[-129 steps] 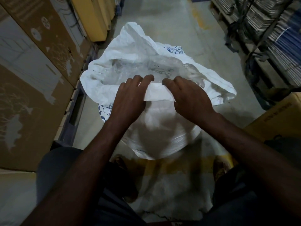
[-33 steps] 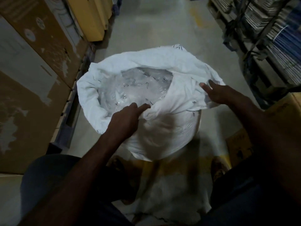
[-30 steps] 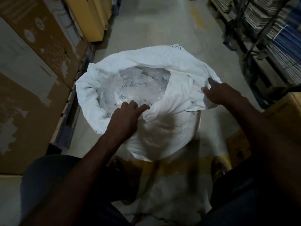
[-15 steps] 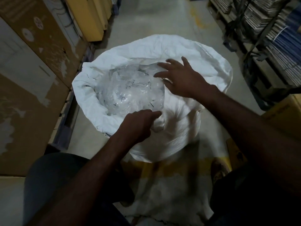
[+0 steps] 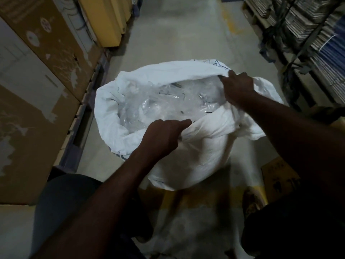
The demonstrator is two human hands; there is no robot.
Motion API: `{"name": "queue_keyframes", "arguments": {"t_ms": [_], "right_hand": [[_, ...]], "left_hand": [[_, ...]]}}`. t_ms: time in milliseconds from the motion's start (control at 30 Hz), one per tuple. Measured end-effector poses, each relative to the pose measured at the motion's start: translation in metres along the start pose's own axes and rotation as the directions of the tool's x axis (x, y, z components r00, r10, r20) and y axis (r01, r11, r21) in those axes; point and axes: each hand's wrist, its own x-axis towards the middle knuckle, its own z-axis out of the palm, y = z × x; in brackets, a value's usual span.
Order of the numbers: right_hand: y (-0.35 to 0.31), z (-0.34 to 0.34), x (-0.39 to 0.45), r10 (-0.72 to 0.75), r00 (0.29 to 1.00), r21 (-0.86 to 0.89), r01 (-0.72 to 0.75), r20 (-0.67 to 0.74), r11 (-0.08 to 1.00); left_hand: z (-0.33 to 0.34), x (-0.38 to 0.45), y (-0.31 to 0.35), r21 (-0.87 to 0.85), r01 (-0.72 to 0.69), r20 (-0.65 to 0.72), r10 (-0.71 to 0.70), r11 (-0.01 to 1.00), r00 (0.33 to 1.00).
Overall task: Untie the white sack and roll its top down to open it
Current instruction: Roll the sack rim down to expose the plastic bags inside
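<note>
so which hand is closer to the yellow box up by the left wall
Left. The left hand grips the near rim of the white sack, nearer the yellow box. The right hand holds the far right rim, farther away.

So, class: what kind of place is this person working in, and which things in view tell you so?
Probably a warehouse or stockroom aisle: large cardboard cartons line one side, racks of stacked, bundled printed stock the other, with a bare concrete floor between, where the white sack stands.

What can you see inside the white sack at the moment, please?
Inside the white sack lies crumpled clear plastic film with small dark marks. Whatever is beneath the film is covered. The left hand and right hand grip the rim.
</note>
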Motion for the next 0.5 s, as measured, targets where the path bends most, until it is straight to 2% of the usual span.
{"name": "queue_keyframes", "arguments": {"t_ms": [167,267,333,433,500], "right_hand": [[0.070,-0.005,-0.035,0.135,0.987,-0.056,-0.131,0.089,0.990],[0.106,-0.011,-0.074,0.240,0.965,-0.019,-0.240,0.107,0.971],[0.116,-0.020,-0.099,0.333,0.926,0.015,-0.341,0.179,0.940],[0.121,-0.024,-0.124,0.426,0.827,0.048,-0.474,0.366,0.879],[0.115,-0.028,-0.130,0.474,0.771,0.076,-0.553,0.426,0.830]], "left_hand": [[0.002,0.041,0.002,0.041,-0.162,-0.055,0.164,0.986,0.985],[-0.006,0.067,0.005,0.142,-0.167,-0.136,0.186,0.976,0.973],[-0.012,0.077,0.009,0.175,-0.146,-0.199,0.180,0.974,0.963],[-0.012,0.079,0.006,0.119,-0.133,-0.255,0.159,0.984,0.954],[-0.012,0.079,-0.003,0.092,-0.094,-0.274,0.116,0.991,0.955]]}}
